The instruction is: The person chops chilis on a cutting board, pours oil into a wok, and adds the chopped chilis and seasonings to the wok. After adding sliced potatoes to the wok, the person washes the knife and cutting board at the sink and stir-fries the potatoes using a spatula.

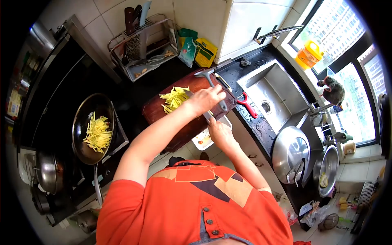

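Observation:
My left hand (pixel 206 100) is over the brown cutting board (pixel 163 116), its fingers closed and curled beside a metal blade; what they grip is hidden. Close by, my right hand (pixel 221 132) is closed around the near end of the knife (pixel 208 115), at the board's edge. Thin yellow strips (pixel 174 99) lie heaped on the board left of the blade. A grey-handled tool (pixel 221 104) rests at the board's right side. More yellow strips (pixel 98 132) are in the pan (pixel 77 130) at the left.
A red-handled tool (pixel 247 106) lies beside the sink (pixel 281 87). Behind the board stand a knife rack (pixel 141 49) and a yellow packet (pixel 206 52). A white container (pixel 203 140) is below the board's front edge. Metal lid (pixel 292 149) and basin (pixel 329 171) are at right.

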Motion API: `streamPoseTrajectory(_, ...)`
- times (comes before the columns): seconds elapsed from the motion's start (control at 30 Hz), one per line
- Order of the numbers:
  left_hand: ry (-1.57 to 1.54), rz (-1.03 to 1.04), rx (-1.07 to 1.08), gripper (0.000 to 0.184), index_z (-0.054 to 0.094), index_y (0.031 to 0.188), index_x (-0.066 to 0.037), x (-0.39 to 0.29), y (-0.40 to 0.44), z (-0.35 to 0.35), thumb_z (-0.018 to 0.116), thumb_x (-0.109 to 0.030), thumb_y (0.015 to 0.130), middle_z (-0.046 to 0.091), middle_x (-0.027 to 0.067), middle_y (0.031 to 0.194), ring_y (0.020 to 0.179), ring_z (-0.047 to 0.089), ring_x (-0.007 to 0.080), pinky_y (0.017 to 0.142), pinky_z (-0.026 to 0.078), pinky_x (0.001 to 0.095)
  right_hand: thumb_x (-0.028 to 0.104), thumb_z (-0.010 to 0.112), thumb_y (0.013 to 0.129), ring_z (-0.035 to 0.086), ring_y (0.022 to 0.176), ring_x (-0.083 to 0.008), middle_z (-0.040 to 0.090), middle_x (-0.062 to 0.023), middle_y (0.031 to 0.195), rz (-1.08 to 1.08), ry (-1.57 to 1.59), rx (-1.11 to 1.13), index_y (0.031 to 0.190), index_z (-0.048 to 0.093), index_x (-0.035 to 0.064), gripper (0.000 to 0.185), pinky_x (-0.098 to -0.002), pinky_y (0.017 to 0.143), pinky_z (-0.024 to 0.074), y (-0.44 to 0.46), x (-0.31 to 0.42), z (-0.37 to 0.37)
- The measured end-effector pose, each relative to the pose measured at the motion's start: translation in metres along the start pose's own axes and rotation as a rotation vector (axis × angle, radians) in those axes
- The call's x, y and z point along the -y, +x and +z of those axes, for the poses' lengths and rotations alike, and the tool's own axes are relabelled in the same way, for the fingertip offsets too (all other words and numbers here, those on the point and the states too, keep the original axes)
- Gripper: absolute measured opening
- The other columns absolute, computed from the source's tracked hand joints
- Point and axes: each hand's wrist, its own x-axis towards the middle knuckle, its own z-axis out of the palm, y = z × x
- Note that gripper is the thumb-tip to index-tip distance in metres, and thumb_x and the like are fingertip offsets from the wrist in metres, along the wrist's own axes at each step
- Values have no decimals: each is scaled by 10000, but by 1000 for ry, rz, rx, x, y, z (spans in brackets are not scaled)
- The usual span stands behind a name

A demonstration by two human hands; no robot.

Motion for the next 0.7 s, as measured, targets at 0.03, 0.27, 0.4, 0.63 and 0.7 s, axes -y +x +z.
streamPoseTrajectory(0.03,38,13,32,168,540,959,-49,-1,6,11,549,-37,791,541,160,1005,844,665,314,697,575,388,135,507,896,627,697,-430,620,-258,736,69,101,-16,950,477,-14,161,-520,636,489,1,3,-1)
streamPoseTrajectory(0.27,13,-134,249,154,640,900,-15,-17,30,55,528,-90,826,584,231,1097,846,684,316,685,590,398,130,543,889,558,921,-494,588,-334,924,174,467,-26,1155,473,-21,314,-538,773,441,3,-6,-16)
streamPoseTrajectory(0.4,-36,-189,362,147,654,895,-13,-14,34,62,533,-60,825,597,203,1047,948,655,333,793,560,413,121,562,894,618,762,-439,610,-267,807,36,502,-127,1072,502,-14,231,-463,649,487,5,-23,-17)
streamPoseTrajectory(0.63,-226,-535,-233,344,598,1154,-81,26,-49,-5,629,-238,850,568,146,1161,1042,563,338,909,448,433,237,495,962,447,426,-103,459,-5,588,368,1011,242,877,507,16,236,-271,390,395,10,-50,-42)
streamPoseTrajectory(0.7,107,-819,-268,540,501,1301,-115,33,-99,16,597,-413,861,466,198,1314,1214,432,394,1026,324,507,281,475,972,456,441,-100,462,-9,608,384,1024,310,966,544,-2,291,-275,395,401,13,-67,-36)
